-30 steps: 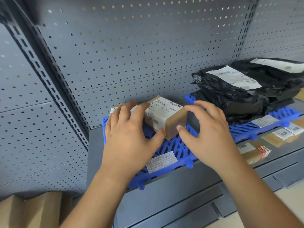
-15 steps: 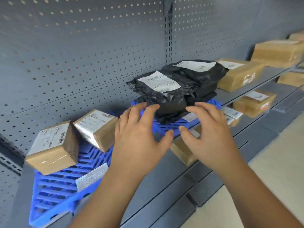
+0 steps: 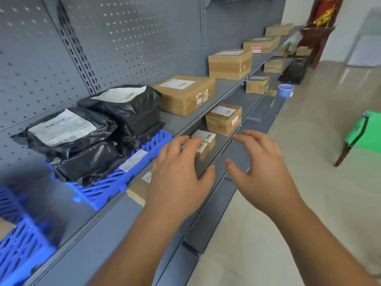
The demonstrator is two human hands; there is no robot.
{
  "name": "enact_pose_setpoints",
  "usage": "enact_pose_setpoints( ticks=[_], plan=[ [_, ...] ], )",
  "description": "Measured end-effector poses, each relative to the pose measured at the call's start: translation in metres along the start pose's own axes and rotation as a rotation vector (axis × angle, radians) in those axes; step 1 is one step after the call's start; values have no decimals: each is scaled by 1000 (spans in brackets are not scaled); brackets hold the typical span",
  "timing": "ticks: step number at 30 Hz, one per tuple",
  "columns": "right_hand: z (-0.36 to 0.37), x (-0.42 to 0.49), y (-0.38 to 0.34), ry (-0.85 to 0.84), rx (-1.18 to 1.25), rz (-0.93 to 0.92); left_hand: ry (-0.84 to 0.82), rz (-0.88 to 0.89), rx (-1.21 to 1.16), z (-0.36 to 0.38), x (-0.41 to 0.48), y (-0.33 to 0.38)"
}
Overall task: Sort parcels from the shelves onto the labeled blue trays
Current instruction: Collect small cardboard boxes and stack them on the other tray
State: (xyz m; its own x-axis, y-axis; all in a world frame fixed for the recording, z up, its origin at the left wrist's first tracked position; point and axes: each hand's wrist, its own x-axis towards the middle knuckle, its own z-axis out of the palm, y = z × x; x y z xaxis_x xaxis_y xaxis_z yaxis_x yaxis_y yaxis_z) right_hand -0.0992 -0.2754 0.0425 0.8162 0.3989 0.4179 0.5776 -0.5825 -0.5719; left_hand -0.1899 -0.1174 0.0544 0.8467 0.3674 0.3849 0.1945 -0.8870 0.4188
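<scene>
Head view: two empty hands [image 3: 179, 178] [image 3: 261, 174], two blue trays [image 3: 107, 187] [image 3: 20, 244].

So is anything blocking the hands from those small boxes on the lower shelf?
Nothing visible does. The left hand and right hand are empty, and the small boxes lie uncovered just beyond the left fingertips.

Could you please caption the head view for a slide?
Left hand and right hand, both empty, hover near black bagged parcels on a blue tray.
</scene>
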Motion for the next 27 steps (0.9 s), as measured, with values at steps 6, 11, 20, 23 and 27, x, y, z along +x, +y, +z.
enact_pose_setpoints(
  ticks=[6,11,20,23,27],
  plan=[
    [-20,9,50,40,-81,145,-109,117,-31,53,45,31],
    [-25,31,83,107,-150,255,-184,203,-90,95,91,49],
    [-28,88,131,180,-296,452,-320,343,-195,173,176,72],
    [-24,97,152,183,-316,513,-359,381,-207,198,195,80],
    [-28,110,184,209,-325,598,-410,420,-216,228,216,96]
  ],
)
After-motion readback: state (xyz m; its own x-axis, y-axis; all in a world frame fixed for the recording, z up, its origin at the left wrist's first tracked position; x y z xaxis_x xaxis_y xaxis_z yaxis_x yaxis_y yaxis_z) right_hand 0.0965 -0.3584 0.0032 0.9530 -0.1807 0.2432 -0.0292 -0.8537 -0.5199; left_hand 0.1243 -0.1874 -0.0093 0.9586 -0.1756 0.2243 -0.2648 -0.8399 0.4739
